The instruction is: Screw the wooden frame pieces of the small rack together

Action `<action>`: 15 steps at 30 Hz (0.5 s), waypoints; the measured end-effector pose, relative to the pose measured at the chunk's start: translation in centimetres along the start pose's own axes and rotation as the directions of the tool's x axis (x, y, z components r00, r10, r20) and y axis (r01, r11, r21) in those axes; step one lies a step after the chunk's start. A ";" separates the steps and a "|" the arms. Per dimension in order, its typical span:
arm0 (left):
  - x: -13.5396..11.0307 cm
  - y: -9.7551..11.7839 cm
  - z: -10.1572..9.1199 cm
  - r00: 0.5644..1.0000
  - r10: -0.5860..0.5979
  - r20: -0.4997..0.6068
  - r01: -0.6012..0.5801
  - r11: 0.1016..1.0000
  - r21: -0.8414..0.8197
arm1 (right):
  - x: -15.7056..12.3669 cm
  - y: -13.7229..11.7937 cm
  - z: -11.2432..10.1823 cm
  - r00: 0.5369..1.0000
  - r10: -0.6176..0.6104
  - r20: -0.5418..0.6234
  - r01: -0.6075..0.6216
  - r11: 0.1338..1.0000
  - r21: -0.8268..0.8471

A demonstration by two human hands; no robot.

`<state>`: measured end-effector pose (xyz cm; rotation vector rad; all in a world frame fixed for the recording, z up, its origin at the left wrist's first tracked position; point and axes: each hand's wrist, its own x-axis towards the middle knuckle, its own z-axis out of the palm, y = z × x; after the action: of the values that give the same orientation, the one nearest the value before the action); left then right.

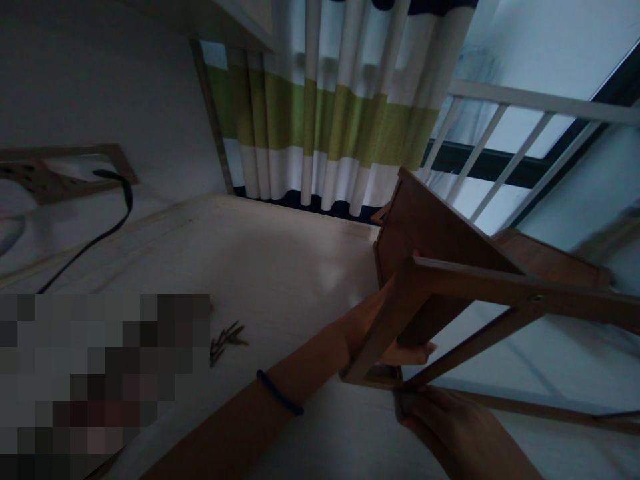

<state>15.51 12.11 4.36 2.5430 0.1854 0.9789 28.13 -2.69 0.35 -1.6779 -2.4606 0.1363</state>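
Note:
A brown wooden piece of furniture, with flat panels, long rails and slanted bars, stands tilted on the right; I cannot tell its exact kind. My left hand reaches in behind its near end post, fingers closed around a wooden part inside, the thumb or a fingertip showing past it. A dark blue band circles that wrist. Lower down, my right hand is closed over the lower corner of the same piece, beside the bottom rail. Its fingertips are partly hidden by shadow and by the wood.
Striped curtains hang at the back, beside a white railing and a window. On the left wall is a socket strip with a black cable. Dry twig-like bits lie on the pale floor. The lower left corner is blurred out.

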 end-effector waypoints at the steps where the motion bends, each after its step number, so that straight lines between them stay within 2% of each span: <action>1: 0.1 0.0 0.0 1.000 -0.002 -0.012 0.001 1.000 -0.013 | -0.1 0.1 0.0 0.999 0.031 0.016 -0.031 0.999 0.026; 5: 0.0 -0.1 0.1 0.999 0.011 -0.051 -0.015 0.998 -0.068 | -0.7 0.5 0.5 0.992 0.116 0.051 -0.122 0.983 0.136; 10: -0.2 0.0 0.2 0.998 0.046 -0.053 -0.045 0.999 0.018 | -0.9 0.5 1.2 0.984 0.176 -0.036 -0.164 0.961 0.224; 12: -0.3 0.1 0.2 0.999 0.011 -0.033 -0.010 1.000 0.017 | -0.8 0.5 1.3 0.986 0.163 -0.031 -0.152 0.961 0.233; 15: -0.5 0.1 0.3 0.994 -0.108 0.018 0.108 0.994 0.001 | -0.8 0.5 1.2 0.989 0.141 -0.040 -0.127 0.961 0.245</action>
<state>15.31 11.77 3.88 2.5122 0.3148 0.9148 28.67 -3.21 -1.03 -1.7135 -2.1864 0.3826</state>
